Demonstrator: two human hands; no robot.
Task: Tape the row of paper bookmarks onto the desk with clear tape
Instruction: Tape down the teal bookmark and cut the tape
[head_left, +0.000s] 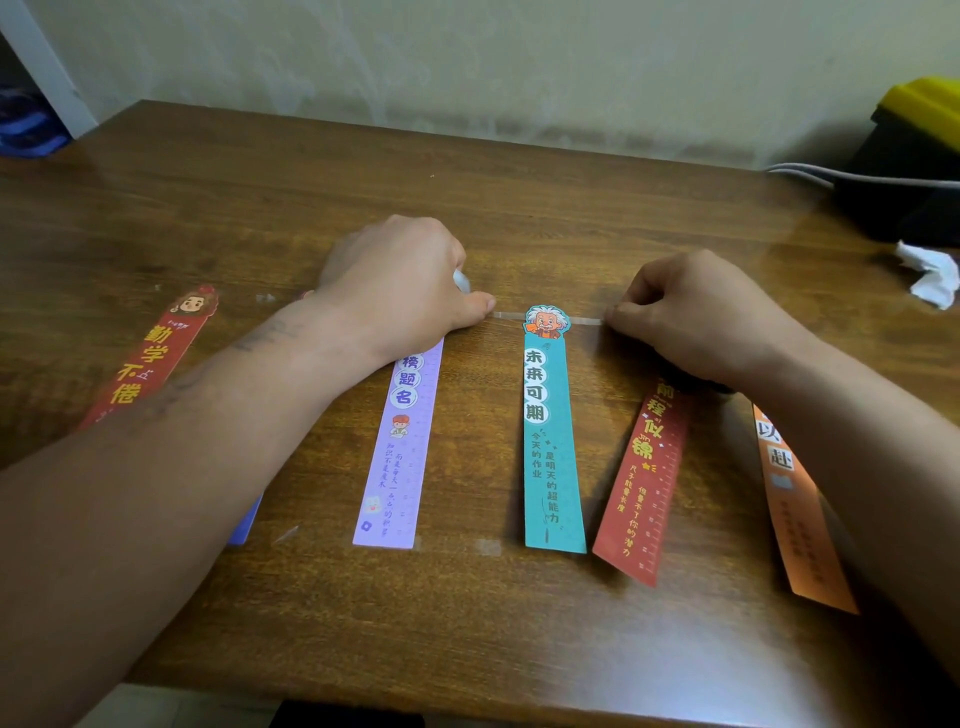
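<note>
Several paper bookmarks lie in a row on the wooden desk (467, 623): a red one (150, 358) at left, a purple one (400, 457), a teal one (549, 447), a dark red one (649, 478) and an orange one (795, 509). A strip of clear tape (545, 318) stretches across the top of the teal bookmark. My left hand (400, 286) holds the tape roll (461, 280), mostly hidden under the fingers, with the thumb at the strip's left end. My right hand (696, 312) pinches the strip's right end.
A black and yellow box (914, 156) with a grey cable stands at the back right. Crumpled white tissue (930, 273) lies beside it. Small bits of tape (488, 546) stick to the desk near the bookmarks' lower ends. A blue bookmark edge (244, 525) peeks from under my left forearm.
</note>
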